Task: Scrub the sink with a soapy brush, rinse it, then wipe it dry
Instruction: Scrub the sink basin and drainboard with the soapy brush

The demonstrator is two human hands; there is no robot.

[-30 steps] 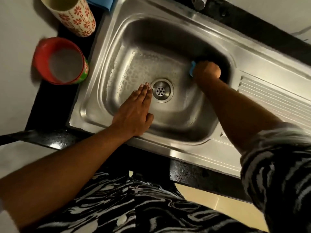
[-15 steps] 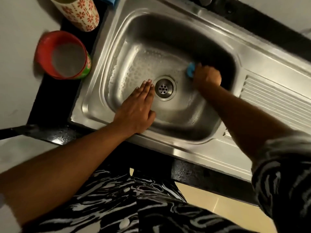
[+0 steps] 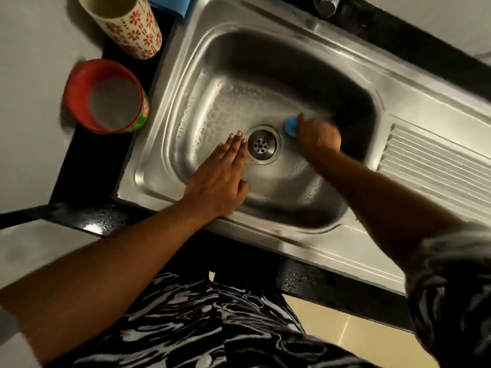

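The stainless steel sink [image 3: 170, 107] fills the middle of the view, its basin floor wet with soap bubbles on the left. A round drain [image 3: 261, 144] sits at the basin's centre. My right hand [image 3: 317, 136] is closed around a blue brush [image 3: 291, 126], pressed to the basin floor just right of the drain; only the brush's blue end shows. My left hand [image 3: 220, 179] lies flat with fingers together on the basin's near wall, fingertips just left of the drain.
A red cup [image 3: 106, 96] and a flower-patterned tumbler [image 3: 127, 25] stand on the black counter left of the sink. A blue cloth [image 3: 170, 4] lies at the top edge. The tap base [image 3: 325, 5] is behind the basin, the ribbed drainboard [image 3: 435, 166] to the right.
My right hand has slid the blue brush from the basin's far right corner toward the drain. My left hand has stayed flat in the same place.
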